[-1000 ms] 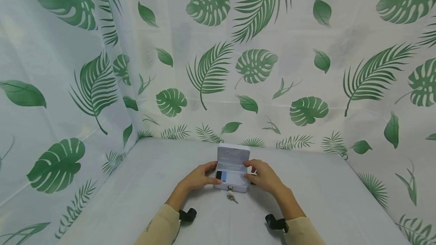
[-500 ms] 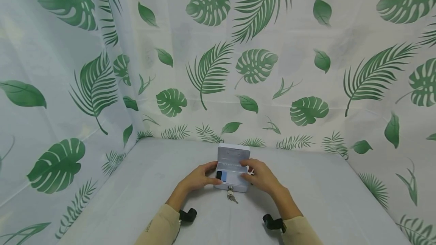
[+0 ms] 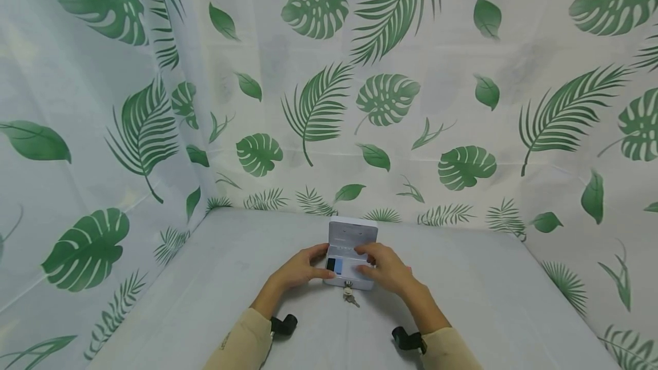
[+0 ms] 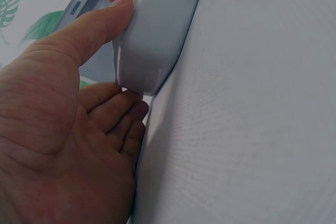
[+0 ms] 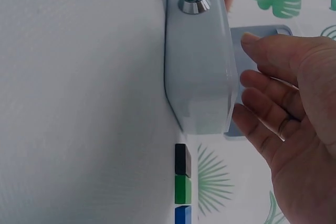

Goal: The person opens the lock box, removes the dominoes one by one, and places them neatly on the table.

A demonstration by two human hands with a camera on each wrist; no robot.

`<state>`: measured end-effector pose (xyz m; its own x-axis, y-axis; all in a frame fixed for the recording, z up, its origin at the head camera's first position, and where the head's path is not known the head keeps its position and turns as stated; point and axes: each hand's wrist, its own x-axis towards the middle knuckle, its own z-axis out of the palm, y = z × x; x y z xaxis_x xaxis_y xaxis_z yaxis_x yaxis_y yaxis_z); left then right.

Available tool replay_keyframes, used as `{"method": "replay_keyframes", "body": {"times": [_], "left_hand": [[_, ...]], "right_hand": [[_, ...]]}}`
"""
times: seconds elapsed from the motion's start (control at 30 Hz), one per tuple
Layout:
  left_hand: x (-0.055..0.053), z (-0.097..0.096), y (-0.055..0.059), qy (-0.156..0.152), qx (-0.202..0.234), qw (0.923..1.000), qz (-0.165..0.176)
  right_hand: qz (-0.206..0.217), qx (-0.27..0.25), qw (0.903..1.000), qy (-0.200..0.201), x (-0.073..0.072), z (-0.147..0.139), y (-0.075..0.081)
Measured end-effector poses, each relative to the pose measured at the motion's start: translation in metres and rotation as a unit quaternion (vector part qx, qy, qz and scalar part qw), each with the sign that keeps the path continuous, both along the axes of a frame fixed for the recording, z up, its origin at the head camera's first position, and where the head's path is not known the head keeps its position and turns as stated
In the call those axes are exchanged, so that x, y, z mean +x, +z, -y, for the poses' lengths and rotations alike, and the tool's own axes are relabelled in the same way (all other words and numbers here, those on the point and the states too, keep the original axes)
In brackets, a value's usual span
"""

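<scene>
The box (image 3: pixel 362 286) sits on the bench (image 3: pixel 329 336), near the far edge, between the two hands. It is pale grey, and its lid (image 3: pixel 352 235) stands raised at the back. Inside, at the left end, a black piece (image 3: pixel 330 265) and a blue piece (image 3: pixel 338 266) lie side by side. A metal lock (image 5: pixel 194 2) is set in the front wall, with keys (image 3: pixel 350 300) hanging from it.

The left hand (image 3: pixel 302 267) grips the box's left end, thumb on the front edge, fingers bent at the side. The right hand (image 3: pixel 389 269) reaches over the right end, thumb and fingers apart with a narrow gap between; nothing shows in its grasp.

Right of the box, the right wrist view shows a row on the bench: a black block (image 5: pixel 182 159), a green block (image 5: pixel 182 190) and a blue block (image 5: pixel 182 215), the last cut off by the frame. In the head view, a bit of red (image 3: pixel 409 270) peeks out behind the right hand.

Tan sleeves (image 3: pixel 244 338) cover both forearms, and white leaf-print sheets (image 3: pixel 329 181) hang behind and at the sides.
</scene>
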<state>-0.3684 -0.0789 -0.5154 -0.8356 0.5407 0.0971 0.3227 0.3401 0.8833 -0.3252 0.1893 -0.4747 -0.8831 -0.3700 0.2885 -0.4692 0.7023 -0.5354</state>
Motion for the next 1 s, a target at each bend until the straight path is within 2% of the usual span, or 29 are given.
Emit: {"method": "replay_keyframes", "body": {"times": [0.17,0.43,0.77,1.0], "left_hand": [[0.001,0.0,0.0,0.0,-0.004,1.0,-0.004],[0.002,-0.001,0.002,0.006,-0.007,1.0,0.0],[0.001,-0.001,0.003,0.006,-0.011,0.9999,-0.003],[0.001,-0.001,0.002,0.005,-0.008,0.9999,-0.004]], "right_hand": [[-0.01,-0.001,0.9999,0.012,0.0,0.002,-0.002],[-0.027,-0.002,0.9996,0.006,-0.001,0.005,-0.005],[-0.003,0.023,0.9996,-0.016,-0.002,0.013,-0.005],[-0.011,0.029,0.9995,-0.009,-0.002,0.02,-0.008]]}}
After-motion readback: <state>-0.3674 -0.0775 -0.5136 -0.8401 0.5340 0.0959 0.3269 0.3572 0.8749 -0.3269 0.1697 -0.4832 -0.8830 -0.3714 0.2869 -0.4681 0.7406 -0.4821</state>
